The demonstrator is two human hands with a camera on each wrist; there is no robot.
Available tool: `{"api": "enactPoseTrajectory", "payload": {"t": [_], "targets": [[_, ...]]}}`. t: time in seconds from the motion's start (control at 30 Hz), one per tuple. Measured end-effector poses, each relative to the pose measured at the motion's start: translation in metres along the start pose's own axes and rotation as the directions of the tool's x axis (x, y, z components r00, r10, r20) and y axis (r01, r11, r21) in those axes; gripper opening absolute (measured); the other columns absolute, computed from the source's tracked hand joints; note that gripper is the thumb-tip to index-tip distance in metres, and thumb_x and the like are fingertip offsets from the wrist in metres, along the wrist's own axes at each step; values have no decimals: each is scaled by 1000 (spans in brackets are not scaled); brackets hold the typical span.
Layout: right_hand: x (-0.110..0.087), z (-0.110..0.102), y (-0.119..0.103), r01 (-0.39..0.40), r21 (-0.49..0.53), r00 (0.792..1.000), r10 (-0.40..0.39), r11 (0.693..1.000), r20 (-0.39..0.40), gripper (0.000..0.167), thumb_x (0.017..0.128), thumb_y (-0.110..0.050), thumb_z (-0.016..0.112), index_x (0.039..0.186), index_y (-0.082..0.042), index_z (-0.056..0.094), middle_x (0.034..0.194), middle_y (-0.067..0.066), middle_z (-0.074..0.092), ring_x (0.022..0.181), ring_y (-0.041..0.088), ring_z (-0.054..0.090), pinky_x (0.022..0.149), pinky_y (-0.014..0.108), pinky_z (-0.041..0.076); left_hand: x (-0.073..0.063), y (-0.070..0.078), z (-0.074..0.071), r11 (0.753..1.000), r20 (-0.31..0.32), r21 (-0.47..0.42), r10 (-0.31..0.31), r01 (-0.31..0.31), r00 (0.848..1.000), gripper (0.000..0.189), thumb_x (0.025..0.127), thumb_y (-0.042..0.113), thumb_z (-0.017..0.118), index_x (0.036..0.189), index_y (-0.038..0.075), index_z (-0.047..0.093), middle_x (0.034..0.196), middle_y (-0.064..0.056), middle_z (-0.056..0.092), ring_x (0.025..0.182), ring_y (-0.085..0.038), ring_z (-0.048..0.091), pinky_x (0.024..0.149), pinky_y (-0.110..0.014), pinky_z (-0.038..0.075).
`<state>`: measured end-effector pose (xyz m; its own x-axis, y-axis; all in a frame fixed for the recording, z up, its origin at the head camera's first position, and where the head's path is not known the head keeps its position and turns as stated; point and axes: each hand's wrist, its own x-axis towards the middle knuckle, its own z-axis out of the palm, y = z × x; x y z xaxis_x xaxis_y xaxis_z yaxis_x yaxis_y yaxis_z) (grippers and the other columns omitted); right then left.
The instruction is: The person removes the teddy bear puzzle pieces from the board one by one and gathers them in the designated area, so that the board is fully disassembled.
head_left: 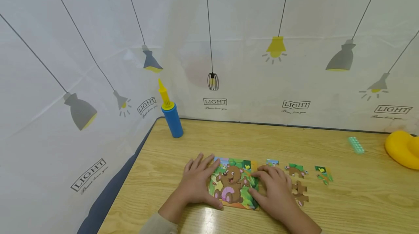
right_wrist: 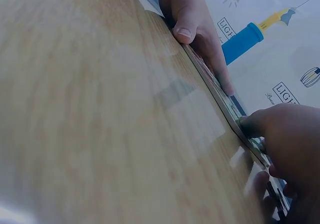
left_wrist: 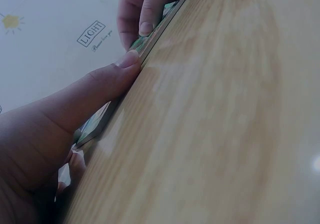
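Note:
A flat picture puzzle (head_left: 230, 181) of a brown bear lies on the wooden table, its pieces fitted together. My left hand (head_left: 196, 183) spreads along its left side, fingers pointing to the far corner. In the left wrist view the left thumb (left_wrist: 107, 78) rests on the puzzle's near edge. Over the right side sits my right hand (head_left: 273, 190), its thumb and fingertips touching the surface. The right wrist view shows the right thumb (right_wrist: 255, 124) pressing on the top, close to the edge.
Several loose puzzle pieces (head_left: 296, 170) lie right of my right hand. A blue and yellow hand pump (head_left: 172, 121) stands at the back left. Toward the back right are a mint-green studded block (head_left: 356, 145) and a yellow rounded object (head_left: 402, 150). A white printed sheet (head_left: 245, 81) hangs behind the table.

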<state>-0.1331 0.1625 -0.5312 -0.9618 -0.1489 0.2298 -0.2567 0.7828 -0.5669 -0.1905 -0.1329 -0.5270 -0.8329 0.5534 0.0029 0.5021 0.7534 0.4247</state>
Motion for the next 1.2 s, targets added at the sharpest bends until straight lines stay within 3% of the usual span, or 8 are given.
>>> {"api": "enactPoseTrajectory", "payload": {"t": [0.1,0.23,0.43,0.57,0.67,0.93,1.2], "targets": [[0,0,0,4,25,1000,-3,1000,-29,38,84,-30,94,117,-22,76,137,7,64,133,42,44,105,74,23,0,-1,1,1000,-1,-15,2,-2,1000,141,54,81,91,170,22,34,176,-6,25,162,-44,8,123,-71,7],[0,2,1,66,26,993,-63,997,-97,40,77,-27,98,111,-23,78,130,3,69,128,38,49,103,73,25,-1,-1,1,1000,-4,-10,5,-5,1000,141,54,81,91,169,21,35,176,-8,25,161,-46,9,123,-71,7],[0,2,3,173,-28,969,-175,985,-175,44,69,-22,103,109,-20,83,108,-6,79,118,33,63,103,69,29,-1,1,-2,1000,4,5,-1,1,1000,141,54,81,91,169,22,35,176,-8,25,161,-45,10,123,-71,8],[0,2,3,219,-58,953,-227,974,-202,49,67,-18,104,111,-17,84,108,-2,80,117,35,63,101,70,29,-1,0,-1,1000,15,-4,-3,3,1000,141,55,81,91,170,23,33,177,-7,23,162,-44,8,123,-71,7],[0,2,3,245,-69,942,-254,967,-219,49,66,-17,103,112,-15,85,106,-1,81,113,32,64,99,65,31,-1,0,-2,1000,20,10,-7,7,1000,141,56,82,90,170,23,33,177,-6,23,162,-43,8,123,-71,8],[1,5,6,277,-63,926,-284,959,-248,49,68,-11,101,114,-17,85,94,-8,79,94,18,67,88,46,34,0,0,-1,999,22,39,-16,16,1000,141,55,83,89,170,24,33,177,-5,23,162,-43,8,124,-70,9],[0,6,6,276,4,935,-268,961,-231,47,67,-12,99,112,-12,84,105,-4,80,103,24,70,93,53,35,0,0,0,999,17,38,-22,21,1000,141,54,84,89,170,25,33,177,-3,24,162,-42,8,124,-69,9]]}}
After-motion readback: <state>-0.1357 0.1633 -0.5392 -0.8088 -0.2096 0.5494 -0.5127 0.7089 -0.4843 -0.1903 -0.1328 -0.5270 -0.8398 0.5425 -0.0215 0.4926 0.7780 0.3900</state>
